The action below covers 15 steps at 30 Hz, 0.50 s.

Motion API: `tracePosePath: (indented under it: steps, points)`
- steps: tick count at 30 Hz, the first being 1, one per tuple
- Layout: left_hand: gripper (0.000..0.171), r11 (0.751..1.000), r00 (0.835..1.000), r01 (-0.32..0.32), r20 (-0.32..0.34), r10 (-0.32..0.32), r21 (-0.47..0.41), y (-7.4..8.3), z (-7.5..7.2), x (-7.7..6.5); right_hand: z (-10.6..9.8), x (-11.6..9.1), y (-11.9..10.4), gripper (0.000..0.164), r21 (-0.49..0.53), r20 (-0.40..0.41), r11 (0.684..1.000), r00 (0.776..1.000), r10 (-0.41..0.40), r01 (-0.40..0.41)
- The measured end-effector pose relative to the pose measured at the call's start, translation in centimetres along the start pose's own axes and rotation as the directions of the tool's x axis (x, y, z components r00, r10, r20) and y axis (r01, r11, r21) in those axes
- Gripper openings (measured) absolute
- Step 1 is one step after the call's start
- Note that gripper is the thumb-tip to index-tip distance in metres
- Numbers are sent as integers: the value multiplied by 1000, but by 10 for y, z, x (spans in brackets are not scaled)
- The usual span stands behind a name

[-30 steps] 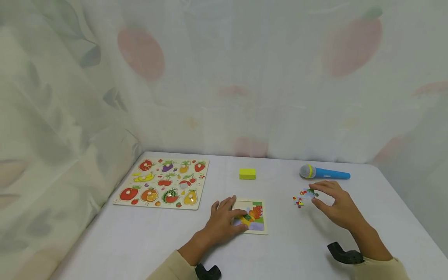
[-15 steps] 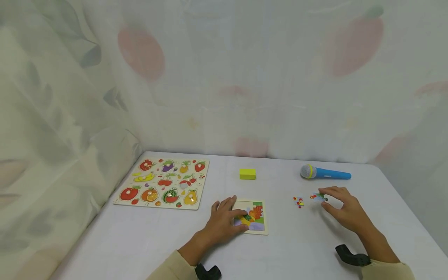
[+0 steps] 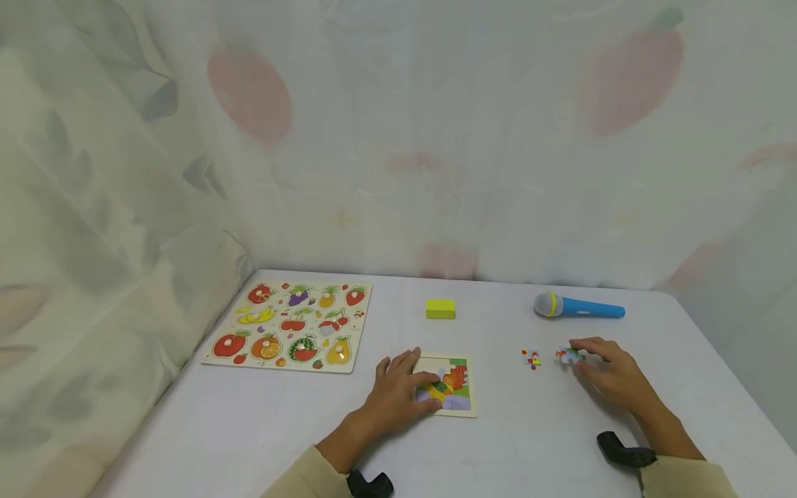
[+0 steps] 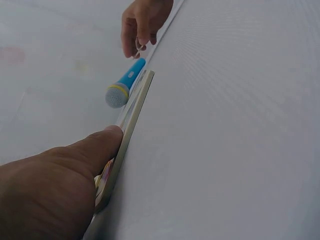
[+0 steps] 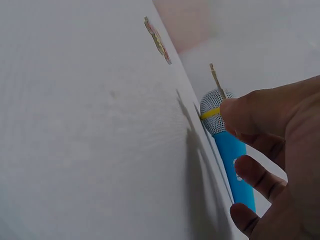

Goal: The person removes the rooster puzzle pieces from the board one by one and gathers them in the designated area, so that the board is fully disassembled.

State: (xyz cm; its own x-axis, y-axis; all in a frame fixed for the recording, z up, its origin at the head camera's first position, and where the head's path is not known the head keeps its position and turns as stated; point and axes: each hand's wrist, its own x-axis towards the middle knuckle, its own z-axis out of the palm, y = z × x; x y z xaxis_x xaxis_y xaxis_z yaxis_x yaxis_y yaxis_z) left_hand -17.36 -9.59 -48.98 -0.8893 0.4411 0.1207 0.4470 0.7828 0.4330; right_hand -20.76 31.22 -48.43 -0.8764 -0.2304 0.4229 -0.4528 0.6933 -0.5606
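Rightward and back toward the person, the right hand [image 3: 613, 373] has drawn a puzzle piece [image 3: 569, 355] over the past second, leaving it clear of the loose piece [image 3: 531, 359] lying on the white table [image 3: 486, 456]. Thumb and forefinger pinch that piece, held just above the cloth and seen nearly edge-on from the right wrist; the other fingers curl loosely, apart from one another. The left hand [image 3: 395, 394] has stayed put, thumb and index resting on the puzzle tray [image 3: 434, 363], the remaining fingers slightly spread. Fruit pictures fill the tray's right and lower parts; its upper left shows pale, bare board. Behind the right hand lies a blue microphone [image 3: 588, 309] with a yellow ring. Its handle bears a small white mark, perhaps lettering, too blurred to read. Farther left are a yellow block [image 3: 441, 310] and a large fruit board [image 3: 353, 330].
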Motion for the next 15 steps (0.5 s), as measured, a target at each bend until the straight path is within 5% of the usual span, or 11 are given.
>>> tracePosePath:
  steps: [15]
  points:
    - [43, 1000, 1000, 2, -2, -2, 1, 1, -1, 1, 4, 2, 9, 38, -19, 89, 995, 991, 96, -95]
